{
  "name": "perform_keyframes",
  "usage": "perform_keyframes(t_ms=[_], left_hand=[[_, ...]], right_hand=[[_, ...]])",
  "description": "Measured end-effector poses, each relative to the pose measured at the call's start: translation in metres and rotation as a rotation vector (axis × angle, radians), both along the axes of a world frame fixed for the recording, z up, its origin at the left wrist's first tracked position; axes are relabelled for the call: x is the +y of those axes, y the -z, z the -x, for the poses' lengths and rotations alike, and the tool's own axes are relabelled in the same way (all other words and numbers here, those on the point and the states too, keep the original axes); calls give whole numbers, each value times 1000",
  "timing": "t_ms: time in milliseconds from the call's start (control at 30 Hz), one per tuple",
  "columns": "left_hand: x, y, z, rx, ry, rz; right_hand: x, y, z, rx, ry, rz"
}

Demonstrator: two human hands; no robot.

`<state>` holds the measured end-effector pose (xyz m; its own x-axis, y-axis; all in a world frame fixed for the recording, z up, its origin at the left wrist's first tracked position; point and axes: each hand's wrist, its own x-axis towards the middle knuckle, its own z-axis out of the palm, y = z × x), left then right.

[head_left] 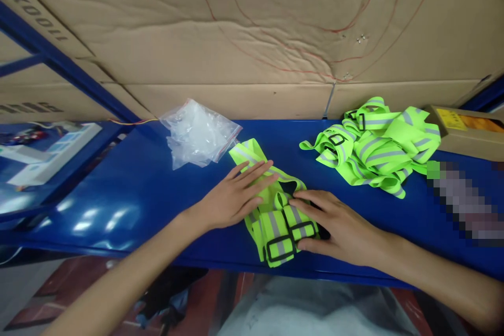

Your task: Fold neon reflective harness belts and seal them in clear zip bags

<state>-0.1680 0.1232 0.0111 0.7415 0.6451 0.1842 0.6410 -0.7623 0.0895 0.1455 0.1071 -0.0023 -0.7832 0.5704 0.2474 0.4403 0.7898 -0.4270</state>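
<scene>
A neon-yellow reflective strap [273, 226] with grey stripes and black buckles lies partly folded near the shelf's front edge. My left hand [230, 197] rests flat across its upper left part, fingers stretched out, palm down. At the right side of the folded strap is my right hand [340, 226]. Its fingertips touch the strap by a small loop, and the thumb lies apart from them beside a buckle. Part of the strap is hidden beneath both hands. A tangled pile of similar reflective straps [378, 149] sits farther back on the right.
Clear plastic zip bags [200, 134] lie behind my left hand on the blue shelf [149, 189]. Large cardboard [244, 58] forms the back. An open carton [468, 134] stands at right, near a pixelated patch. A blue post [79, 73] rises on the left.
</scene>
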Motion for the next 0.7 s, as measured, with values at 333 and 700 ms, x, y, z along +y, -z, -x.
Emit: perform_keyframes(t_ms=[333,700], left_hand=[[13,9,-12,11,41,60],[19,8,-12,-87,-32,143]], right_hand=[[2,-1,0,7,-12,70],[5,-14,5,16,-153,-4]])
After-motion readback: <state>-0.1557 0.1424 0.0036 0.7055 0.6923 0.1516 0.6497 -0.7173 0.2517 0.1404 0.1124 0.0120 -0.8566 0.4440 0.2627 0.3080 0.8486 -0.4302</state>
